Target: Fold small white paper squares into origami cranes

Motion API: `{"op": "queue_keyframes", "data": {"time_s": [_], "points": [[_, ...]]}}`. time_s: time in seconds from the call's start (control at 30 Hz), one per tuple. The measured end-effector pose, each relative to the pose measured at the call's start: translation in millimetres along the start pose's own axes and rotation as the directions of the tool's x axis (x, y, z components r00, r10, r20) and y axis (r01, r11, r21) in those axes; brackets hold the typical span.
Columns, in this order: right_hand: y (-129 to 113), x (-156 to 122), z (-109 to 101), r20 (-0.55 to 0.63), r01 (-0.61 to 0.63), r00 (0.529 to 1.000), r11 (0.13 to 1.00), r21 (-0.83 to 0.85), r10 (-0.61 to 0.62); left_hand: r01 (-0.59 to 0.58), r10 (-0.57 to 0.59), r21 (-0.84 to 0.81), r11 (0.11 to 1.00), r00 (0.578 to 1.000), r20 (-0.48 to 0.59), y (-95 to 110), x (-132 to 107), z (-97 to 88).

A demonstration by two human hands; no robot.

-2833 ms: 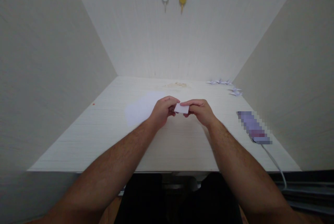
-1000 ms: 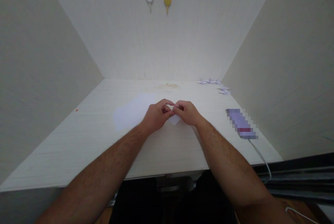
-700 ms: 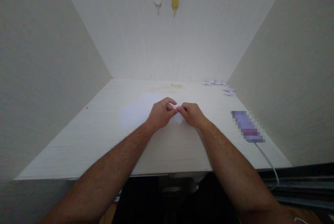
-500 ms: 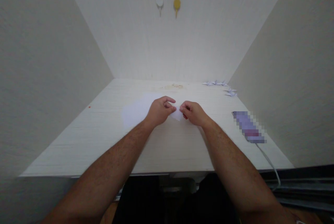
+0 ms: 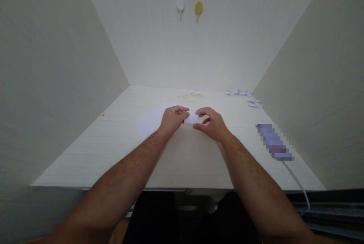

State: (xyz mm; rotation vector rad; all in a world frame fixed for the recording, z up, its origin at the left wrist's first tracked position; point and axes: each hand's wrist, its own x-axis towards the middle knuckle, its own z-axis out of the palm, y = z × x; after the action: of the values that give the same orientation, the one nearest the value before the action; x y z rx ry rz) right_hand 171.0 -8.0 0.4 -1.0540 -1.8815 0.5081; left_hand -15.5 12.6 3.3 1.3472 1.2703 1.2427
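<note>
Pinched only at its left end by the left hand (image 5: 173,119), that paper (image 5: 191,118) might twist, the right hand (image 5: 214,123) being spread loose.

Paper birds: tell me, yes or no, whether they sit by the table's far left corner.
No, the paper birds sit by the far right corner of the table, beyond the right hand.

Across my pale table (image 5: 193,168)

From its middle, I have white paper (image 5: 149,121) toward ten o'clock, a red speck (image 5: 103,115) past nine, folded paper birds (image 5: 239,93) around two, a pixelated device (image 5: 271,141) at three.
</note>
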Motion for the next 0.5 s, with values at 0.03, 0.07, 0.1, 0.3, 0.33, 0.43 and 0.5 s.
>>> {"op": "queue_keyframes", "data": {"time_s": [0.03,0.07,0.1,0.3,0.33,0.43,0.5], "points": [[0.4,-0.5,2.3,0.032,0.044,0.999,0.999,0.003,-0.044,0.010,-0.010,-0.034,0.999,1.000,0.006,-0.5,0.1,1.1],[1.4,-0.8,4.4,0.047,0.066,0.997,0.998,0.000,-0.066,0.018,-0.017,-0.071,0.997,1.000,0.015,-0.9,0.0,2.2],[2.7,-1.0,6.0,0.044,0.067,0.997,0.998,-0.001,-0.067,0.026,-0.023,-0.110,0.994,0.999,0.026,-1.2,-0.3,3.4],[7.7,-0.8,9.4,-0.012,-0.065,0.998,0.990,0.124,0.067,0.161,-0.072,-0.395,0.904,0.970,0.230,1.9,-5.3,5.7],[7.0,-0.9,9.4,-0.008,-0.089,0.996,0.984,0.155,0.091,0.189,-0.076,-0.431,0.882,0.961,0.267,2.8,-6.2,5.3],[3.7,-1.1,8.9,0.019,-0.163,0.986,0.952,0.258,0.163,0.247,-0.085,-0.492,0.835,0.941,0.328,4.6,-7.8,3.6],[1.5,-1.1,8.2,0.050,-0.204,0.979,0.922,0.329,0.199,0.264,-0.091,-0.514,0.816,0.937,0.338,5.0,-8.3,2.8]]}}
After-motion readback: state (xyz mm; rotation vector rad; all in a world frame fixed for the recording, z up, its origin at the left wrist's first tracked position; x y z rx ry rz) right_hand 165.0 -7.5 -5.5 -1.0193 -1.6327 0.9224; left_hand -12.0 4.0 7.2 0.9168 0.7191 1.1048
